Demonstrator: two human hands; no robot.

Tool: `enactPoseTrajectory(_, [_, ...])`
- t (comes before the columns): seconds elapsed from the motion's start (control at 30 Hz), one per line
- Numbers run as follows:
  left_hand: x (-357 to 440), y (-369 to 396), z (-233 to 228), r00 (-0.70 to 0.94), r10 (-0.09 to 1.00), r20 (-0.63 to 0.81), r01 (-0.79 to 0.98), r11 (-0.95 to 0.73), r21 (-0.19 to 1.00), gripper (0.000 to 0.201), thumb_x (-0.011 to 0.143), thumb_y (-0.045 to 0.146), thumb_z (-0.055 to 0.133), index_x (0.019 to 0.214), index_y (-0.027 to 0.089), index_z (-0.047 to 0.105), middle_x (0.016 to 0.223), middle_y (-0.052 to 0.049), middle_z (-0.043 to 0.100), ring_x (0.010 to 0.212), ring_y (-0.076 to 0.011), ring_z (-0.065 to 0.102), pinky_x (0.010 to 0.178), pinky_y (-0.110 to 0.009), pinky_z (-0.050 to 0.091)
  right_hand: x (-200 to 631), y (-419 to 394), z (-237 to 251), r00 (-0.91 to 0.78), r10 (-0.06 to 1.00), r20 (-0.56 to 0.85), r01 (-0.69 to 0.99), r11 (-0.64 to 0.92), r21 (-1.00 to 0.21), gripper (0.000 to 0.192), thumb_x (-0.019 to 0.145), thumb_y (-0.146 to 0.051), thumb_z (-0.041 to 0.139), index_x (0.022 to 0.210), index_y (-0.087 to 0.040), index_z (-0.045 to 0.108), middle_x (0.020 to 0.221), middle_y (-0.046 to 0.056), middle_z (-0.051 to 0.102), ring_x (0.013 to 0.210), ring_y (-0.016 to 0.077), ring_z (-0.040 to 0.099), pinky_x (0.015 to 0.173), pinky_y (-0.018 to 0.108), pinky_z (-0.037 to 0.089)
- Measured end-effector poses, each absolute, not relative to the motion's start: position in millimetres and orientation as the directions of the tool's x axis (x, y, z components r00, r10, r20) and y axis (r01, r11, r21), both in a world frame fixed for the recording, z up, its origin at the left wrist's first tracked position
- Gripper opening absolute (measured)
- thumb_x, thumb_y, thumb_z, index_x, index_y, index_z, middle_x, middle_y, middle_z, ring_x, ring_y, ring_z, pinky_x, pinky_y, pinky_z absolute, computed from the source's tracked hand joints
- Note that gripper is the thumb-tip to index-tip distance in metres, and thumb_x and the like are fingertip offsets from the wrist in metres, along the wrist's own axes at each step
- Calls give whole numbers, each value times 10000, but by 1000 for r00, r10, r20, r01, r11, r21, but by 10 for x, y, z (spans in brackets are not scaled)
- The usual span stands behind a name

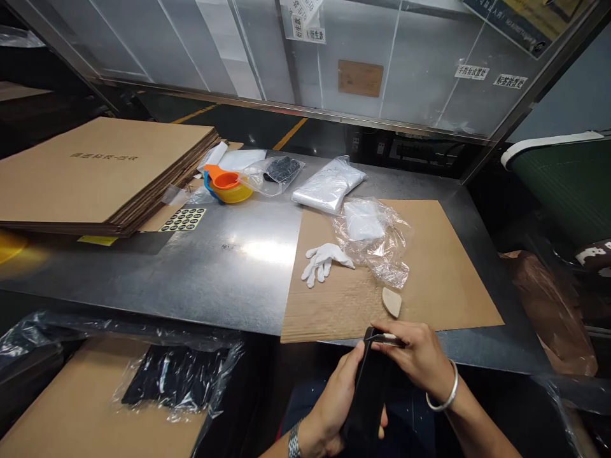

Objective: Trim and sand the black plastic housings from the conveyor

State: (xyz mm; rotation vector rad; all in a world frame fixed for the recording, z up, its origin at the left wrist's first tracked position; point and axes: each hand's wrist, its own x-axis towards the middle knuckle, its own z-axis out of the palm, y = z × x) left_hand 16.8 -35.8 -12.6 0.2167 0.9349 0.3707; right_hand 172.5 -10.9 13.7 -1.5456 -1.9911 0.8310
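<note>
"What is the left hand [337, 395] doing?"

"It is holding a long black item [366, 404] by the near edge of the metal surface [229, 273]. Its grip is wrapping around the sides, and the thumb is lying near the top end."

"And the right hand [416, 353]?"

"Its grip is closing on a slim tool [390, 339] with a pale part, thumb and fingers pinching together. The tool is reaching across to the black item's top end. I can't tell exactly what kind of tool it is."

"What is lying near them?"

"A pale wedge-shaped piece [392, 302] is lying on the cardboard sheet [449, 273], just beyond the right hand. A white glove [322, 259] is resting farther left, its fingers spreading, and crumpled clear plastic [394, 270] is lying next to it, to the right."

"Anything on the wrists?"

"A silver bangle [447, 395] is circling the right one."
</note>
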Motion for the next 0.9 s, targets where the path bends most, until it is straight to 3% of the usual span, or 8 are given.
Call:
enactPoseTrajectory(0.17, [164,-368,-82,531,360,-767,-205,933,296,664,831,625,248,1122,69,466,385,-41,577,320,-169,542,330,-223,421,1778,-54,149,-310,951,-11,570,176,-802,170,817,-259,575,909,-227,715,815,32,728,712,158,665,640,223,454])
enactPoseTrajectory(0.33, [168,-353,-84,547,324,-772,-195,946,258,637,823,634,258,935,83,559,396,-63,582,319,-157,535,324,-214,409,1747,-29,46,-162,983,-83,483,6,-876,230,801,-344,562,738,-173,702,685,18,680,621,150,608,576,225,425])
enactPoseTrajectory(0.43, [160,-315,-106,551,393,-736,-266,919,291,640,821,633,270,767,82,591,414,-73,579,325,-141,531,322,-199,392,1749,-55,-35,-36,994,-104,471,-75,-879,340,864,-400,449,780,-144,657,672,22,633,614,144,565,569,236,413])
enactPoseTrajectory(0.53, [152,-266,-129,480,468,-742,-354,877,325,623,824,618,297,698,84,594,433,-71,583,336,-132,535,335,-194,381,1729,-188,-77,25,989,-144,467,-139,-873,293,862,-393,453,836,-147,611,629,0,581,565,127,513,552,239,396])
enactPoseTrajectory(0.6, [153,-244,-149,382,512,-769,-411,840,355,571,828,594,332,698,99,585,449,-64,595,350,-132,539,365,-211,405,1674,-330,-80,-27,973,-229,451,-192,-872,240,828,-376,518,925,-163,571,618,-21,573,548,122,501,542,233,393])
enactPoseTrajectory(0.73, [169,-238,-201,178,647,-742,-531,697,481,443,775,568,484,736,136,569,528,-29,628,450,-149,585,464,-247,459,1497,-582,-67,-126,903,-411,430,-324,-843,386,760,-315,606,1097,-208,451,703,-32,603,621,131,536,600,237,414])
enactPoseTrajectory(0.9, [182,-267,-209,30,691,-722,-530,623,575,375,728,541,577,778,170,558,557,22,623,577,-154,625,563,-241,481,1394,-610,-112,-117,897,-426,343,-366,-865,288,736,-262,594,991,-209,473,655,-55,536,543,100,472,526,217,374])
